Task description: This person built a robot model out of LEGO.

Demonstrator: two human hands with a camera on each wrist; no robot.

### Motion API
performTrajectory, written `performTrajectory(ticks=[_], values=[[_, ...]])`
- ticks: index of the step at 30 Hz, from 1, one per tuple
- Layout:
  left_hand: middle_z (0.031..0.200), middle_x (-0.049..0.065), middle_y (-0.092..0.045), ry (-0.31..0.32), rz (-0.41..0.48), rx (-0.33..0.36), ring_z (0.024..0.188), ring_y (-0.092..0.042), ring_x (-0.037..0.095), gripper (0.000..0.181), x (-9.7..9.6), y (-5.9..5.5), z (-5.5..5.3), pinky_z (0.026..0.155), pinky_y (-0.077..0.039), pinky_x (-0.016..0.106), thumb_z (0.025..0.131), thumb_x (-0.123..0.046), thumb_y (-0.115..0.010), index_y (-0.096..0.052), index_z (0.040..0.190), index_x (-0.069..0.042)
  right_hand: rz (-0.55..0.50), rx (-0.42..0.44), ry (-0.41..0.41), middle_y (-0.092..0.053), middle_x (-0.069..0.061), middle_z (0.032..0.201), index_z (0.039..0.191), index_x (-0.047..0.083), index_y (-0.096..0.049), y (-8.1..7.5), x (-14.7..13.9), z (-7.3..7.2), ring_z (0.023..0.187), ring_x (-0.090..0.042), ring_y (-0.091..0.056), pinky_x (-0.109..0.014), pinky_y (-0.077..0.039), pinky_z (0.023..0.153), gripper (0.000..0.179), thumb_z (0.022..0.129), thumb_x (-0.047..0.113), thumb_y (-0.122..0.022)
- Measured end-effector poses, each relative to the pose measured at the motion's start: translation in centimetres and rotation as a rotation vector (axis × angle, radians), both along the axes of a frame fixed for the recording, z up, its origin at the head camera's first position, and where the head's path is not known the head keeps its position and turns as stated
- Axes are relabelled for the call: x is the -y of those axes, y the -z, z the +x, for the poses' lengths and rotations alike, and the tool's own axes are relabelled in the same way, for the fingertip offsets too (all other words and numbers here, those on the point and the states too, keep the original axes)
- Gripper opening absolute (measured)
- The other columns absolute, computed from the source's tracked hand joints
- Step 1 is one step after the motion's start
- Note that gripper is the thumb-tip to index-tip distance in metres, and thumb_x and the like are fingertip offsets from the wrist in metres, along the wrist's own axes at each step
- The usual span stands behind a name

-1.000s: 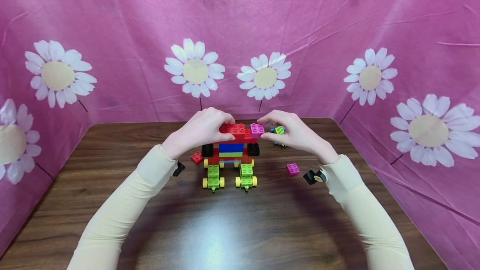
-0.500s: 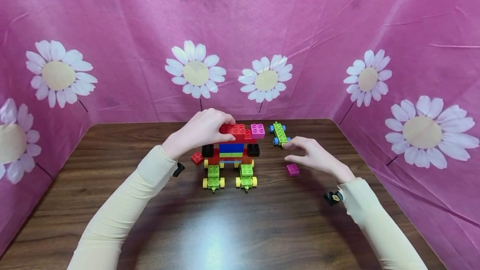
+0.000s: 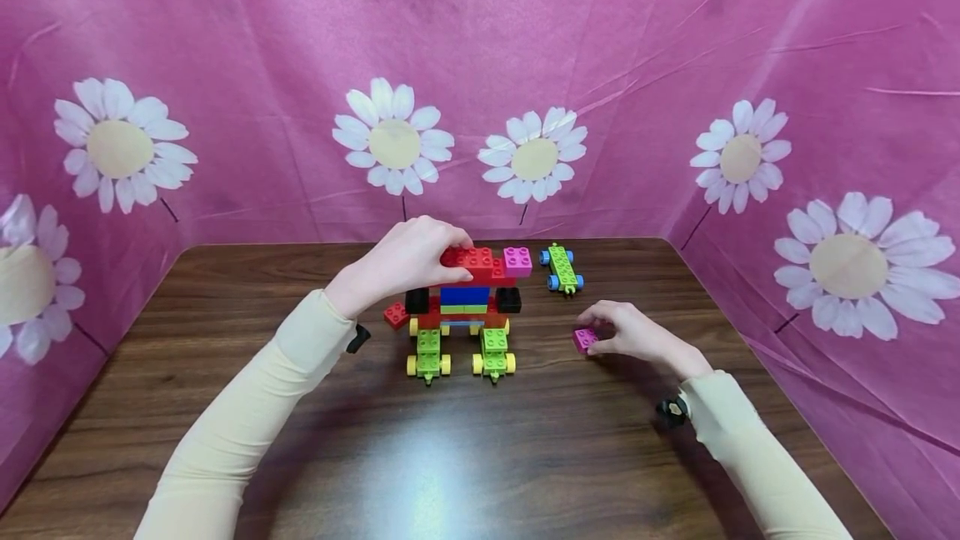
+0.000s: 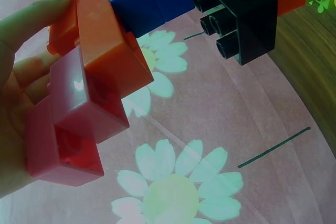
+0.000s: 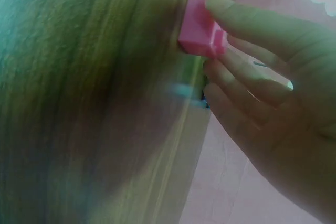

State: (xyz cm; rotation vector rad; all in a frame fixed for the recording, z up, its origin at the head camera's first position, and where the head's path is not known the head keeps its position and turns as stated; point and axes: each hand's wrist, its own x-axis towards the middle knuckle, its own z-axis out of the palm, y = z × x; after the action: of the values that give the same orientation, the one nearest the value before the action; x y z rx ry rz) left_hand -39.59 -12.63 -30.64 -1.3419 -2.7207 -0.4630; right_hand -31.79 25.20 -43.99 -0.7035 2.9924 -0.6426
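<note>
My left hand (image 3: 408,257) grips the red bricks (image 3: 474,259) at the top of a standing toy-brick figure. The figure has blue bricks (image 3: 463,297) in its middle, black bricks (image 3: 508,300) at the sides and lime wheeled feet (image 3: 493,342). A magenta brick (image 3: 517,261) sits on the right end of the red row. Two stepped pinkish bricks (image 4: 86,103) show beside my left palm in the left wrist view. To the right, my right hand (image 3: 637,332) pinches a second magenta brick (image 3: 583,340) between thumb and fingers, at the tabletop.
A lime wheeled base (image 3: 562,267) with blue wheels stands at the back, right of the figure. One loose red brick (image 3: 396,315) lies to the figure's left. Pink flowered cloth (image 3: 465,40) walls the back and sides of the wooden table (image 3: 337,457).
My right hand has left the magenta brick on the figure, moved right and down, and taken hold of the loose magenta brick. The left hand has kept its grip.
</note>
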Motion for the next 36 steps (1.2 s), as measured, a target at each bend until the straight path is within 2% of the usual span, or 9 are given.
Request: performTrajectory(ticks=[7,12,17,22,29,33,36], values=[[0.107,0.002,-0.075,0.002,0.002,0.006,0.08,-0.061,0.016,0.038,-0.1,0.0,0.0,0.066,-0.052,0.031,0.086,-0.035,-0.077,-0.072,0.117,-0.012,0.054,-0.03,-0.014,-0.072,-0.001,0.096,0.101,0.008,-0.073,0.3,0.0,-0.2,0.086,-0.011,-0.063,-0.028,-0.053,0.077,0.028,0.076,0.013,-0.085],[0.107,0.002,-0.075,0.008,0.0,-0.001,0.079,-0.06,0.015,0.038,-0.2,0.0,0.0,0.064,-0.051,0.03,0.086,-0.035,-0.077,-0.072,0.117,-0.012,0.027,-0.072,-0.014,-0.071,0.0,0.092,0.099,0.007,-0.073,-0.7,0.6,-0.4,0.082,-0.013,-0.062,-0.029,-0.054,0.072,0.024,0.078,0.013,-0.083],[0.108,0.003,-0.075,0.011,-0.009,-0.013,0.082,-0.06,0.016,0.038,-0.2,0.0,0.1,0.067,-0.053,0.031,0.086,-0.035,-0.077,-0.072,0.116,-0.012,0.006,-0.136,-0.028,-0.071,-0.001,0.094,0.099,0.008,-0.073,-2.4,1.7,-0.7,0.086,-0.015,-0.066,-0.034,-0.057,0.076,0.021,0.08,0.01,-0.081],[0.108,0.003,-0.075,0.01,-0.014,-0.021,0.084,-0.061,0.017,0.038,-0.1,0.0,0.0,0.07,-0.054,0.033,0.086,-0.035,-0.077,-0.072,0.116,-0.011,0.008,-0.192,-0.039,-0.071,0.0,0.093,0.101,0.008,-0.073,-4.7,2.8,-1.1,0.085,-0.016,-0.065,-0.039,-0.055,0.077,0.022,0.08,0.011,-0.081],[0.113,0.004,-0.074,0.004,-0.015,-0.021,0.089,-0.063,0.018,0.039,-0.1,0.2,0.1,0.073,-0.056,0.033,0.087,-0.034,-0.076,-0.071,0.118,-0.012,-0.018,-0.31,-0.072,-0.071,-0.001,0.091,0.101,0.007,-0.073,-7.5,4.0,-1.9,0.082,-0.01,-0.063,-0.029,-0.054,0.074,0.027,0.077,0.01,-0.084],[0.114,0.005,-0.074,0.003,-0.019,-0.028,0.089,-0.064,0.019,0.04,-0.1,0.2,0.1,0.073,-0.056,0.032,0.087,-0.034,-0.076,-0.071,0.119,-0.012,-0.026,-0.338,-0.094,-0.072,-0.003,0.093,0.102,0.006,-0.072,-9.3,4.9,-2.2,0.083,-0.014,-0.066,-0.028,-0.055,0.075,0.028,0.077,0.011,-0.084],[0.115,0.005,-0.074,0.005,-0.021,-0.04,0.089,-0.064,0.019,0.04,-0.1,0.1,0.2,0.074,-0.056,0.033,0.087,-0.035,-0.076,-0.071,0.119,-0.011,-0.035,-0.343,-0.098,-0.072,-0.002,0.095,0.105,0.008,-0.072,-10.5,5.5,-2.4,0.085,-0.012,-0.067,-0.024,-0.055,0.074,0.028,0.079,0.011,-0.083]])
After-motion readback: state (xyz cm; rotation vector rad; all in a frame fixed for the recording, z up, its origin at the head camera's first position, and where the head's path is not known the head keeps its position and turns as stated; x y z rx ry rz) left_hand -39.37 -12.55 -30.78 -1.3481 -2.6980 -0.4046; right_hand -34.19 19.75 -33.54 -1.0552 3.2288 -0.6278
